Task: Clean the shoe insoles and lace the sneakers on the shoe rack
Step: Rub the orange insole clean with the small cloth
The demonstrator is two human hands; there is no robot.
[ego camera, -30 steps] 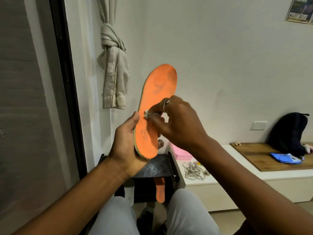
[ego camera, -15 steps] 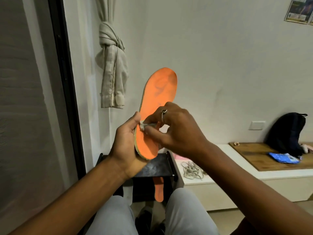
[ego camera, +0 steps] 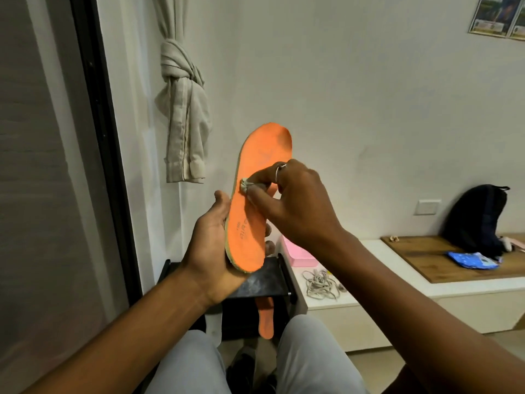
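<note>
An orange insole (ego camera: 262, 155) stands upright in front of me, toe end up. My left hand (ego camera: 211, 245) grips its heel end from behind and below. My right hand (ego camera: 289, 200) pinches a small grey wad of cloth (ego camera: 244, 185) between thumb and forefinger and presses it against the insole's middle, near the left edge. A second orange insole (ego camera: 265, 319) hangs down from the black shoe rack (ego camera: 264, 282) below my hands. A bundle of grey shoelaces (ego camera: 321, 282) lies on the white bench to the right of the rack.
A pink box (ego camera: 298, 251) sits on the white bench (ego camera: 369, 291) behind the laces. Further right are a wooden board, a blue packet (ego camera: 471, 260) and a black backpack (ego camera: 477, 220). A knotted curtain (ego camera: 184, 115) hangs on the left, beside a dark door frame. My knees fill the bottom.
My right hand has slid the cloth wad down the insole's left edge and back up toward its middle. The insole sits a little lower in view.
</note>
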